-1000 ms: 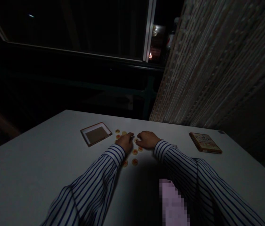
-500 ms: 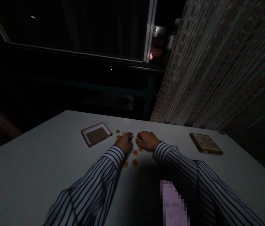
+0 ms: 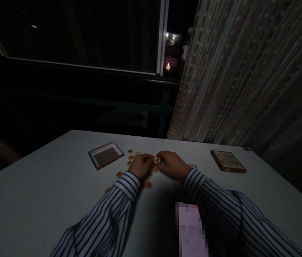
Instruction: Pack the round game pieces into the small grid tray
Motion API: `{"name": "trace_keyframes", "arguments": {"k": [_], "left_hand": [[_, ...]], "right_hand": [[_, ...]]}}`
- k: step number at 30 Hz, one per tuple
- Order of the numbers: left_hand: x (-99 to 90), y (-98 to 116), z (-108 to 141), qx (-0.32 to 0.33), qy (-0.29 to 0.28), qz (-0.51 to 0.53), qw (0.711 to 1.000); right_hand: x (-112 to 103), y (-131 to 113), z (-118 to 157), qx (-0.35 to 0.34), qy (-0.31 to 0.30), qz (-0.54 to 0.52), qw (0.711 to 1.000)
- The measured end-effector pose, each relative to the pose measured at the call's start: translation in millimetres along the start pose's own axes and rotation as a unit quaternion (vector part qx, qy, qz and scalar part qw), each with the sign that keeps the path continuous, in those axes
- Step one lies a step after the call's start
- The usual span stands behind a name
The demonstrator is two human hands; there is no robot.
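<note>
Near the far side of a white tabletop (image 3: 46, 203), two bare hands come together over a scatter of small round game pieces. The right hand (image 3: 173, 165) has its grip closed on one disc (image 3: 157, 160), pinched at its right edge between thumb and fingers, with the face bearing a black mark turned toward the camera. The disc sits in the gap between the hands; whether it is clear of the surface is hard to tell. The left hand (image 3: 141, 166) is curled, its thumb and fingertips drawn up close to the disc's left edge; whether its grip also bears on the disc cannot be told. Other discs (image 3: 149, 185) lie flat around the hands: a cluster just beyond and left of the left hand, two beside the left cuff (image 3: 126, 185), some below the fingers with red marks, and a dim one next to the right cuff (image 3: 192, 182). A shallow open tray (image 3: 104, 157) with a brown floor lies to the left of the cluster. Well apart on the right is a flat box (image 3: 228, 161) with a printed top. Nearer the camera, a pink phone (image 3: 191, 230) is blurred into blocks. Behind the tabletop hang a string curtain (image 3: 215, 71) and a dark window (image 3: 86, 32), with a bottle (image 3: 185, 51) partly hidden at the curtain's edge.
</note>
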State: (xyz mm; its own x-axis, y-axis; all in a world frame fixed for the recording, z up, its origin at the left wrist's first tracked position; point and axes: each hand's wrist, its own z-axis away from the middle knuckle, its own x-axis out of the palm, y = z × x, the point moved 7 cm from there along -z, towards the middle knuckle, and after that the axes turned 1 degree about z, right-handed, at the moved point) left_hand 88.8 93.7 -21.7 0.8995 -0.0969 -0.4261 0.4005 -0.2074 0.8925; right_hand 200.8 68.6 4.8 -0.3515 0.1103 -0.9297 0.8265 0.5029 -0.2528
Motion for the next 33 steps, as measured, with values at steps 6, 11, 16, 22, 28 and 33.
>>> {"name": "trace_keyframes", "arguments": {"k": [6, 11, 16, 22, 28, 33], "left_hand": [[17.1, 3.1, 11.5, -0.082, -0.013, 0.150, 0.985], [26.5, 13.3, 18.9, -0.086, 0.000, 0.217, 0.972], [39.0, 16.4, 21.3, -0.074, -0.003, 0.227, 0.971], [51.8, 20.3, 21.8, -0.061, -0.013, 0.251, 0.966], [62.9, 21.0, 22.9, -0.066, -0.006, 0.252, 0.966], [71.4, 20.0, 25.3, -0.053, 0.012, 0.245, 0.968]], "right_hand": [[-13.6, 6.5, 19.3, 0.010, 0.034, -0.076, 0.996], [-20.2, 15.8, 32.4, 0.034, 0.052, -0.187, 0.980], [-19.8, 30.8, 41.6, 0.061, 0.070, -0.276, 0.957], [-17.9, 44.9, 47.8, 0.085, 0.087, -0.321, 0.939], [-23.2, 53.0, 53.2, 0.097, 0.100, -0.316, 0.938], [-25.9, 57.1, 59.1, 0.091, 0.098, -0.292, 0.947]]}}
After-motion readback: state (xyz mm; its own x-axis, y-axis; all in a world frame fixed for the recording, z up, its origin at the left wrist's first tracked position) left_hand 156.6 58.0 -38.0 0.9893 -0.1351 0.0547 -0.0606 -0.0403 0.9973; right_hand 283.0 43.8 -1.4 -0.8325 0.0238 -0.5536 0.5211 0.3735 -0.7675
